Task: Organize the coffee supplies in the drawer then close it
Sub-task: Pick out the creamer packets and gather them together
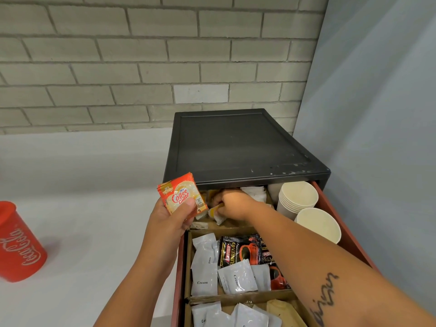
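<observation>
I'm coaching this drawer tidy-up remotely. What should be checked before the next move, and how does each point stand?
1. Left hand grips Coffee mate sachets: ok.
2. Right hand pinches small sachet in back compartment: ok.
3. Middle compartment sorted: not ok, Cream sachets mixed with black coffee sachets.
4. Paper cups clear the cabinet top: cannot tell.
5. Drawer shut: not ok, open.

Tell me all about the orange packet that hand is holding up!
The Coffee-mate packet is a small, shiny, crinkly sachet, orange-red at the edges, cream in the middle, with white lettering. Several seem stacked together. It tilts slightly, nearly upright, pinched by the left hand: thumb in front, fingers behind. It sits in the air just left of the open drawer, touching only that hand.
</observation>
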Demonstrator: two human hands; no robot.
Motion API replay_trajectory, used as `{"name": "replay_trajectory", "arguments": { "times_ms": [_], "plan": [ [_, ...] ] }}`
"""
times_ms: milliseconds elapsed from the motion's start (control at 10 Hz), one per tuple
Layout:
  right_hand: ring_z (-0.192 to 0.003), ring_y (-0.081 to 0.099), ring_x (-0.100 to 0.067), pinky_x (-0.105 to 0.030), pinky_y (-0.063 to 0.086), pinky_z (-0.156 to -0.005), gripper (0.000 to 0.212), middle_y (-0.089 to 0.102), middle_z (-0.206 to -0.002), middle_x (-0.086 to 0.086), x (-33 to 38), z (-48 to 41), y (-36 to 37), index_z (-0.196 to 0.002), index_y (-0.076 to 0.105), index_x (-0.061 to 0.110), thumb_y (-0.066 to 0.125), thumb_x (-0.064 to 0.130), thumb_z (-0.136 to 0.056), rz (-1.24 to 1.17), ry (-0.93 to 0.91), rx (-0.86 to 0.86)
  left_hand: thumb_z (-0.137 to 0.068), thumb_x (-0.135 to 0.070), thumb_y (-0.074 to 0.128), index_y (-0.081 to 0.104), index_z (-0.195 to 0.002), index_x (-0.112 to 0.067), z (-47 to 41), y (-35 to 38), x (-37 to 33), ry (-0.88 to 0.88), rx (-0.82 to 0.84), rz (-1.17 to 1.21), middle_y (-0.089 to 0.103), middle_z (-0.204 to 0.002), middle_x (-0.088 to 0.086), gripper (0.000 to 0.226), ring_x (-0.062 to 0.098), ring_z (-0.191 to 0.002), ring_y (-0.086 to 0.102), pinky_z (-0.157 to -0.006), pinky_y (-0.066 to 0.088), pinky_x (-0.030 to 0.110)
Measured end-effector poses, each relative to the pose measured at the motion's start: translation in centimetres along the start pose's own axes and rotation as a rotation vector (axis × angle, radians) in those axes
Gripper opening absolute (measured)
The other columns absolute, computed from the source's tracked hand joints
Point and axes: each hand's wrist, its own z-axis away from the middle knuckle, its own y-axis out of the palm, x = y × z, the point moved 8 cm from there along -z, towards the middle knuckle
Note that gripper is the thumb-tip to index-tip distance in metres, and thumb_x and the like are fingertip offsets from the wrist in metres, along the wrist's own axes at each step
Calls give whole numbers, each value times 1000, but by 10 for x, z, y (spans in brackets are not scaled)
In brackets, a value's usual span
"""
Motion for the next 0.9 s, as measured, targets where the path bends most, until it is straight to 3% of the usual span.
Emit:
{"name": "replay_trajectory", "arguments": {
  "times_ms": [100, 400, 600, 700, 800, 900],
  "plan": [
    [-93, 53, -18, -27, 41, -74, 25, 63, -111, -6, 0, 2, -2, -114, 63, 20, 55, 25, -91, -128, -8, 2, -89, -21, 58, 53, -115, -20, 0, 1, 0, -5, 4, 9, 64, -106, 2, 26, 18, -100, 62, -74, 49, 24],
    [-96, 56, -23, -26, 45, -75, 38, 60, -113, -9, -6, 0, 0, -125, 54, 16, 60, 21, -87, -86, 47, -122, -89, -23, 58, 53, -112, -23, 0, 0, -1, -4, -6, -7, 64, -105, 1, 24, 17, -99, 62, -79, 49, 27],
    [-84, 54, -21, -29, 43, -68, 3, 55, -88, -3, -5, 4, -2, -90, 57, 23, 56, 20, -89, -48, -4, -112, -89, -21, 58, 53, -115, -20, 1, 1, -1, -10, 8, 16, 64, -107, 3, 26, 18, -100, 62, -74, 49, 23],
    [-75, 49, -19, -24, 37, -55, 4, 49, -74, 0, -9, 5, -7, -85, 53, 20, 56, 20, -87, -41, 34, -149, -89, -22, 58, 53, -118, -19, 0, 0, 0, -10, 1, 14, 64, -110, 4, 30, 20, -103, 61, -75, 49, 24],
    [-76, 51, -20, -23, 39, -58, 5, 53, -79, -3, -10, 2, -3, -89, 55, 18, 56, 22, -88, -50, 88, -131, -89, -22, 59, 52, -121, -18, -1, -1, 1, -11, -7, 5, 63, -112, 5, 33, 21, -104, 61, -76, 49, 25],
    [-92, 57, -22, -29, 48, -76, 28, 62, -104, -8, -10, 3, 0, -112, 59, 15, 57, 28, -88, 2, 104, -145, -89, -22, 59, 52, -121, -18, 0, -1, 1, -9, -5, 4, 63, -111, 4, 33, 20, -103, 61, -76, 49, 25]
  ]
}}
